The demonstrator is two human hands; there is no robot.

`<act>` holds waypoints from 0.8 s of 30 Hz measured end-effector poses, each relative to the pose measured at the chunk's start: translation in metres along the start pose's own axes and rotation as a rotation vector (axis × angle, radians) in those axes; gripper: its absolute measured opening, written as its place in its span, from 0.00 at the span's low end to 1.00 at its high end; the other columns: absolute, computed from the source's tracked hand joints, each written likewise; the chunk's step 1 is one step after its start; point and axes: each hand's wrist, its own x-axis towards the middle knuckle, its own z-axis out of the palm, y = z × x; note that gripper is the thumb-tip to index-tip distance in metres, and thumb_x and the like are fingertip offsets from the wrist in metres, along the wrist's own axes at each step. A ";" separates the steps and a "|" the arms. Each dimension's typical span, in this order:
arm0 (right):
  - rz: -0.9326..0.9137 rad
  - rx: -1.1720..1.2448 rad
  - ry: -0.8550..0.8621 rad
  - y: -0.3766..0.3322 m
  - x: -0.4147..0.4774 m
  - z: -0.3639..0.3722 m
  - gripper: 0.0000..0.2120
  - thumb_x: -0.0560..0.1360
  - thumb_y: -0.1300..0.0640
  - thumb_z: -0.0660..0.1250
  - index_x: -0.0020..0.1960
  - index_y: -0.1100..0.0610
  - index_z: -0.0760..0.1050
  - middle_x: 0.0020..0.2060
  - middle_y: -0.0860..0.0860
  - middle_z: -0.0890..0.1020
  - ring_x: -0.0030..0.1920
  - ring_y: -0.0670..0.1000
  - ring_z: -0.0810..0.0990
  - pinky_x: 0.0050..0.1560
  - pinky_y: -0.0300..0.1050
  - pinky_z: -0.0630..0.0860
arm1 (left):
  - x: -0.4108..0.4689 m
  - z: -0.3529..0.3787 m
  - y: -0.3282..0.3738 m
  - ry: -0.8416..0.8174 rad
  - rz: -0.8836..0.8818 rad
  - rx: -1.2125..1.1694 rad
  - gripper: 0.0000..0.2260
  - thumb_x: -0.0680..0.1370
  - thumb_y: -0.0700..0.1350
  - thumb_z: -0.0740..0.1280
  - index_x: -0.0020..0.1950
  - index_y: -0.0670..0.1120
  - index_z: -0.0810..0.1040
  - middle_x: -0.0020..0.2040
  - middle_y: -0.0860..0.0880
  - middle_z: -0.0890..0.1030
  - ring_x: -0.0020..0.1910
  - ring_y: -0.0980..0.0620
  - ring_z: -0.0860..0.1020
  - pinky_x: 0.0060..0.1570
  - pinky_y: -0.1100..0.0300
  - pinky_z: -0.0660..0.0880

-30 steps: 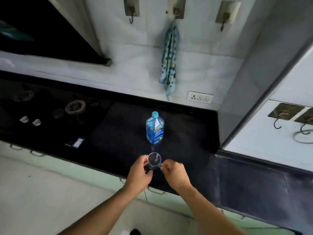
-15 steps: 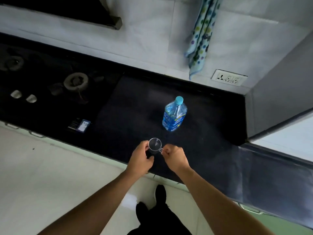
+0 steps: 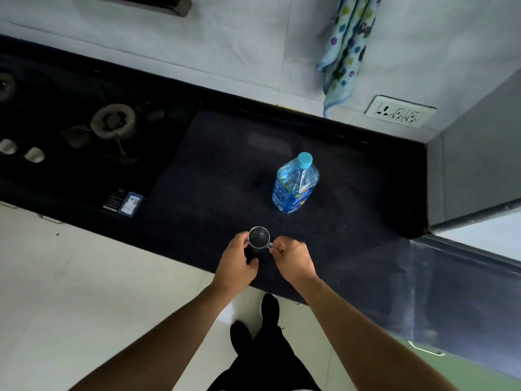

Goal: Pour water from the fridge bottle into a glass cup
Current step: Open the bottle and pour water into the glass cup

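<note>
towel [image 3: 342, 52] top cut by frame, bottle [image 3: 294, 184] label txt unreadable

clear blue plastic water bottle [image 3: 294, 187], light-blue cap on, upright on black counter [image 3: 211, 165] | small clear glass cup [image 3: 259, 237], empty, mouth up, near counter's front edge, apart from bottle, handle pointing right

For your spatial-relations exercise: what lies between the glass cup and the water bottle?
Nothing; in the head view only bare black countertop separates glass cup and water bottle.
</note>
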 end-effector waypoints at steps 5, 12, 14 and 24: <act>0.009 0.002 -0.011 0.000 0.002 0.003 0.06 0.78 0.56 0.69 0.47 0.59 0.78 0.40 0.54 0.84 0.41 0.56 0.82 0.42 0.51 0.79 | 0.001 0.000 0.001 0.005 0.000 0.001 0.28 0.73 0.34 0.72 0.70 0.48 0.69 0.69 0.50 0.75 0.70 0.54 0.72 0.63 0.49 0.77; 0.026 0.046 -0.016 0.003 -0.002 -0.013 0.13 0.75 0.55 0.73 0.58 0.56 0.77 0.47 0.52 0.83 0.47 0.52 0.82 0.47 0.43 0.77 | 0.004 -0.014 0.013 0.029 0.043 0.058 0.31 0.73 0.40 0.75 0.73 0.45 0.67 0.69 0.48 0.73 0.69 0.52 0.72 0.67 0.54 0.72; 0.042 0.083 0.022 0.005 -0.004 -0.026 0.14 0.75 0.56 0.72 0.59 0.56 0.77 0.49 0.52 0.82 0.47 0.50 0.81 0.49 0.41 0.78 | 0.008 -0.019 0.023 0.069 0.075 0.061 0.32 0.73 0.43 0.76 0.74 0.45 0.66 0.70 0.47 0.72 0.68 0.51 0.73 0.66 0.55 0.71; 0.141 0.466 0.333 -0.004 0.009 -0.118 0.04 0.76 0.55 0.71 0.47 0.46 0.78 0.40 0.43 0.84 0.41 0.40 0.82 0.39 0.32 0.74 | 0.082 0.001 0.118 0.065 0.244 0.016 0.35 0.67 0.50 0.81 0.68 0.48 0.68 0.63 0.53 0.74 0.62 0.56 0.74 0.55 0.65 0.69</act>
